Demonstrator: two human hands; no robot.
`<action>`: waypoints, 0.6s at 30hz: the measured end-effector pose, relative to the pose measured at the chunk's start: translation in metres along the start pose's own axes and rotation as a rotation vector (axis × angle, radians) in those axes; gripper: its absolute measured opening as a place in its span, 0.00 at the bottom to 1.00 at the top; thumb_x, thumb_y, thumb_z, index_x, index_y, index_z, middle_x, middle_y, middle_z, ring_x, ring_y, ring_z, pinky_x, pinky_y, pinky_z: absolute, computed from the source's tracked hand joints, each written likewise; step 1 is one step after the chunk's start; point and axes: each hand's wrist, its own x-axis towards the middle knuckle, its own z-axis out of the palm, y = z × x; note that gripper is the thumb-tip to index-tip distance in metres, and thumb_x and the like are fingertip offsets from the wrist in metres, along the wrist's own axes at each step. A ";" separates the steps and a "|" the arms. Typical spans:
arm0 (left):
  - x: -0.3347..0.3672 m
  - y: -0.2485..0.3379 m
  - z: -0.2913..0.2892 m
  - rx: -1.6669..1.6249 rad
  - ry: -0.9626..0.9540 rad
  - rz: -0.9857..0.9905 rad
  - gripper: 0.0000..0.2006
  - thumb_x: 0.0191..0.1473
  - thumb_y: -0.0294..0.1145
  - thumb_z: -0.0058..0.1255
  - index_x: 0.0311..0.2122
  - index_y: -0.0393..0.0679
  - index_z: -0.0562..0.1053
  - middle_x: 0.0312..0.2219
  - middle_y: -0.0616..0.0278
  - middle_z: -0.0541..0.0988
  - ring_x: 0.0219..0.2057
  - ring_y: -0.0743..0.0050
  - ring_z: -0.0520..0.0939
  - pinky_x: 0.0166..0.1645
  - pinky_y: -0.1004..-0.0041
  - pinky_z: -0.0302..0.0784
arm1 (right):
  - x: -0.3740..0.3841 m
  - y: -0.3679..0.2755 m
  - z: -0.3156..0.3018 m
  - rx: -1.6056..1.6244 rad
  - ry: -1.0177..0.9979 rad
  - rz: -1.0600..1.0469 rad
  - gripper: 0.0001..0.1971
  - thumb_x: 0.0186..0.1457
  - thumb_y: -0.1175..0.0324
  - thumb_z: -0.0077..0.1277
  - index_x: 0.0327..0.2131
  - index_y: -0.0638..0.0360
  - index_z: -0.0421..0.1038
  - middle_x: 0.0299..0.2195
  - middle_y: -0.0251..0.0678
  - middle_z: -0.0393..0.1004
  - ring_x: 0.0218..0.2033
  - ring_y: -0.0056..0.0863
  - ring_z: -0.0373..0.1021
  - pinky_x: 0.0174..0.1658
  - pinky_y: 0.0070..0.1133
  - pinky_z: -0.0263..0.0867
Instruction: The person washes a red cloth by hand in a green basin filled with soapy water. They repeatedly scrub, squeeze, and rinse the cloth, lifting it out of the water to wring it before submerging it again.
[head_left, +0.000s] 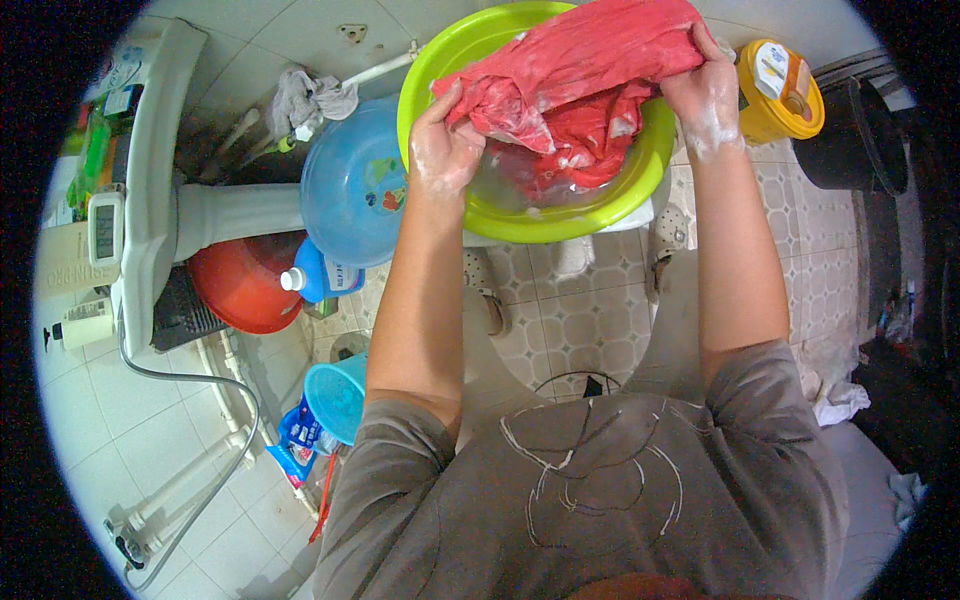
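Observation:
A wet red cloth [590, 75] with white suds on it is stretched between my two hands. It hangs over a lime-green basin [610, 215], and its lower folds droop into the cloudy, soapy water [505, 185]. My left hand [447, 145] is closed on the cloth's left end, above the basin's left rim. At the right rim, my right hand [705, 100] grips the other end, a little higher up. Foam coats both hands and wrists. What the garment is, I cannot tell from its bunched shape.
Left of the basin are a blue basin [345, 190], a red basin [245, 285], a blue bottle [325, 275] and a white pedestal sink [150, 200]. A turquoise bucket [335, 400] stands lower left. To the right are a yellow tub [775, 95] and a black bin [850, 140].

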 end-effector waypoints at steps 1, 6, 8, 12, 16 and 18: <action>0.001 -0.003 0.001 0.074 0.051 0.075 0.16 0.49 0.26 0.40 0.44 0.32 0.61 0.43 0.48 0.67 0.45 0.56 0.68 0.51 0.61 0.62 | 0.001 0.000 -0.002 0.028 -0.003 0.009 0.17 0.55 0.65 0.31 0.46 0.64 0.55 0.49 0.43 0.57 0.51 0.39 0.53 0.55 0.36 0.44; 0.007 -0.010 -0.010 0.269 0.160 0.229 0.14 0.50 0.28 0.41 0.42 0.33 0.62 0.39 0.52 0.69 0.42 0.61 0.71 0.48 0.64 0.66 | 0.006 -0.001 -0.009 0.094 -0.008 0.010 0.18 0.55 0.66 0.31 0.47 0.65 0.54 0.50 0.45 0.55 0.53 0.40 0.50 0.56 0.37 0.42; 0.009 -0.010 -0.012 0.269 0.145 0.220 0.14 0.51 0.30 0.41 0.42 0.34 0.62 0.39 0.53 0.69 0.42 0.62 0.71 0.48 0.65 0.66 | 0.005 -0.002 -0.009 0.098 -0.008 0.013 0.18 0.55 0.66 0.31 0.47 0.65 0.54 0.50 0.45 0.55 0.53 0.40 0.50 0.56 0.37 0.42; 0.013 -0.010 -0.011 0.154 0.043 0.225 0.15 0.54 0.35 0.36 0.43 0.35 0.62 0.41 0.54 0.68 0.44 0.61 0.70 0.49 0.64 0.65 | 0.006 -0.003 -0.009 0.126 -0.002 0.020 0.17 0.55 0.67 0.30 0.47 0.66 0.55 0.50 0.46 0.56 0.53 0.40 0.51 0.56 0.38 0.42; 0.004 -0.012 0.011 0.123 -0.019 0.144 0.18 0.55 0.39 0.33 0.45 0.36 0.61 0.43 0.54 0.67 0.45 0.61 0.68 0.51 0.63 0.62 | -0.003 -0.001 0.000 -0.102 -0.083 0.041 0.17 0.51 0.68 0.40 0.44 0.65 0.58 0.45 0.43 0.62 0.48 0.36 0.57 0.53 0.32 0.49; 0.003 -0.013 0.014 0.104 -0.048 0.114 0.19 0.55 0.40 0.33 0.46 0.36 0.61 0.44 0.53 0.66 0.46 0.60 0.67 0.52 0.63 0.61 | -0.019 0.005 0.024 -0.404 -0.067 0.062 0.15 0.50 0.70 0.40 0.42 0.68 0.60 0.43 0.44 0.64 0.45 0.36 0.61 0.50 0.32 0.55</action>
